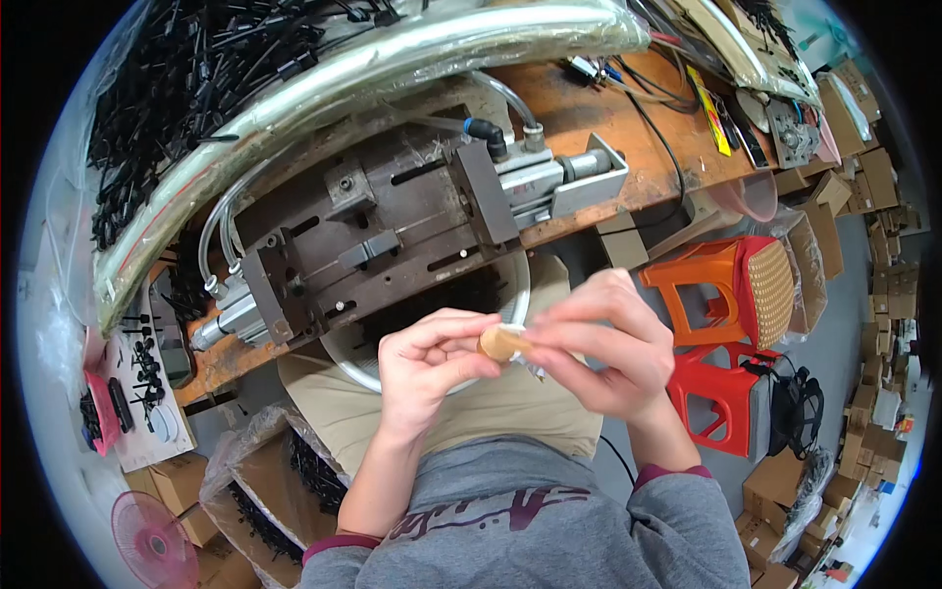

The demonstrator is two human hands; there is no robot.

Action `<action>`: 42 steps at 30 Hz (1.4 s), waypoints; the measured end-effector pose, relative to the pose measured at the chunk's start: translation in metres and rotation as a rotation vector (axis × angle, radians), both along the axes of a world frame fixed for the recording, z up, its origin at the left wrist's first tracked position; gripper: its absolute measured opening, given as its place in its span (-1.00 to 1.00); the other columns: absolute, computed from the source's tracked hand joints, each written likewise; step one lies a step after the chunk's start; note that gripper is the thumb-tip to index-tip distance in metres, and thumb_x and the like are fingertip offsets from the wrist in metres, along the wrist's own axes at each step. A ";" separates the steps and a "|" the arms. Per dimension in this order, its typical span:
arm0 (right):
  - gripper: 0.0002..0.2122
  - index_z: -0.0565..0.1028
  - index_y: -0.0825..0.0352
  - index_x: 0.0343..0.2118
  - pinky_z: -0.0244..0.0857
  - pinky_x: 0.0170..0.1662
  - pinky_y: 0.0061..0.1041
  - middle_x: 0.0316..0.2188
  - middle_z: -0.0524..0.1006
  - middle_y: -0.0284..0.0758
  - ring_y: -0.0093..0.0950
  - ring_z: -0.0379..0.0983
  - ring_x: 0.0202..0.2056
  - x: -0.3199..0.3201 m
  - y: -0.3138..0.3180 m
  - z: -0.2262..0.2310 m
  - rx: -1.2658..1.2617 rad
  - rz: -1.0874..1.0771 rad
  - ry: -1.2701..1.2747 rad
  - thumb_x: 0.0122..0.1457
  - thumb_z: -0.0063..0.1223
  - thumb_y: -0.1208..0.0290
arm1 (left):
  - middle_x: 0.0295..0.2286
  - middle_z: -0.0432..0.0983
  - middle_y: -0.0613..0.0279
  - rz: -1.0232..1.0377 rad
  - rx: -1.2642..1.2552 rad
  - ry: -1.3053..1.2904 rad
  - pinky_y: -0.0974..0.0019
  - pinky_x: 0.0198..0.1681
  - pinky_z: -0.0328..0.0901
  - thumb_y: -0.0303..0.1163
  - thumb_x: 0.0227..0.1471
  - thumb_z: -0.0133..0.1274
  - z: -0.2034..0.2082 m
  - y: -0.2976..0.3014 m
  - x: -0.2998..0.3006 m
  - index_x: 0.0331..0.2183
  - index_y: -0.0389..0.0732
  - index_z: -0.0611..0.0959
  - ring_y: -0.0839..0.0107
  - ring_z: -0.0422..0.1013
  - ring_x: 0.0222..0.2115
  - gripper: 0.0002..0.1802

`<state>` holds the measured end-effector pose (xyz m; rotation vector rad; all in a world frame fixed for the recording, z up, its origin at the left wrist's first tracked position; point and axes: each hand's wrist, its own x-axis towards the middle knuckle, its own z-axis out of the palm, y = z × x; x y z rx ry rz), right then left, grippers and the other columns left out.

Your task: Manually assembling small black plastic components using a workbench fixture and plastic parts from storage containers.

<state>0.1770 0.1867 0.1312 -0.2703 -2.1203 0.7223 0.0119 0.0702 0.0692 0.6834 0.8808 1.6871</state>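
Above my lap, my left hand pinches a small tan round piece between thumb and fingertips; it looks like a little roll of tape, but I cannot be sure. On its other side, my right hand has its fingertips closed at the piece's edge, where a tan strip seems to run between them. Those fingers are somewhat blurred. Just beyond both hands stands a dark metal fixture with an air cylinder at each end. Below it, a white bucket with dark contents sits between my knees, partly hidden by my hands.
The fixture rests on a wooden bench. A plastic-wrapped ridge fronts a heap of black parts. On the right are an orange stool and a red one; on the left, a pink fan and a lined carton.
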 end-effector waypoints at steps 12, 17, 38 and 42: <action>-0.88 0.68 0.31 -0.38 0.13 -0.27 -0.49 -0.30 0.59 -0.31 -0.49 0.41 -0.34 -0.006 -0.041 0.036 -0.621 0.839 0.539 0.05 0.32 0.40 | -0.21 0.54 -0.09 -0.010 -0.077 -0.014 0.23 -0.06 0.44 -0.68 -0.29 0.31 0.014 -0.002 0.007 -0.17 -0.47 0.63 0.19 0.54 -0.19 -0.51; -0.83 0.65 0.35 -0.38 0.22 -0.27 -0.50 -0.28 0.59 -0.25 -0.42 0.44 -0.31 -0.002 -0.037 0.024 -0.544 0.504 0.478 -0.08 0.33 0.46 | -0.20 0.54 -0.07 -0.007 -0.073 -0.009 0.25 -0.05 0.43 -0.64 -0.21 0.28 0.017 0.003 0.009 -0.14 -0.45 0.62 0.21 0.52 -0.16 -0.53; -0.95 0.57 0.42 -0.36 0.27 -0.39 -0.73 -0.47 0.55 -0.42 -0.71 0.44 -0.45 0.033 0.012 -0.005 -0.905 -0.280 0.040 0.13 0.17 0.58 | -0.01 0.42 -0.01 0.051 -0.022 0.276 0.43 -0.20 0.47 -0.73 -0.05 0.15 0.019 0.011 0.014 0.11 -0.36 0.43 0.41 0.48 -0.22 -0.36; -0.85 0.59 0.40 -0.32 0.17 -0.45 -0.76 -0.51 0.53 -0.48 -0.78 0.36 -0.51 0.071 0.089 -0.016 -0.727 -0.645 0.181 0.19 0.17 0.40 | 0.00 0.41 -0.10 -0.025 -0.038 0.370 0.40 -0.18 0.45 -0.57 0.07 0.11 0.007 -0.002 0.009 0.19 -0.39 0.28 0.41 0.45 -0.22 -0.34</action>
